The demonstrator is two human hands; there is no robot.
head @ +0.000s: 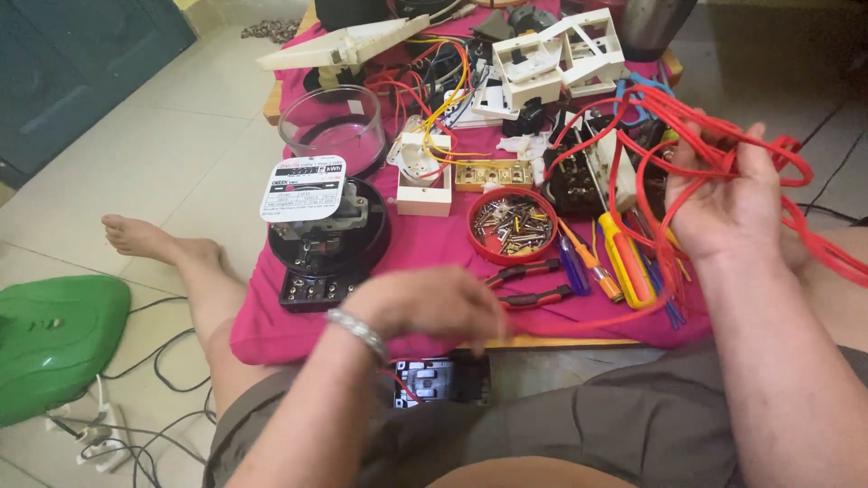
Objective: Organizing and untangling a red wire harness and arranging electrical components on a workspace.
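Right hand (pixel 723 203), fingers curled closed around a looped bundle of red wire (pixel 723 136) above the right edge of the pink-clothed low table (pixel 271 325) — left hand (pixel 434 303), blurred, grip indiscernible, over the near edge beside red-handled pliers (pixel 533 282) and a red dish of screws (pixel 512 224).

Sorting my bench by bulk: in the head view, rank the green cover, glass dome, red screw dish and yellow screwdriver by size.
1. Green cover, though it lies nearer the camera
2. Glass dome
3. Red screw dish
4. Yellow screwdriver
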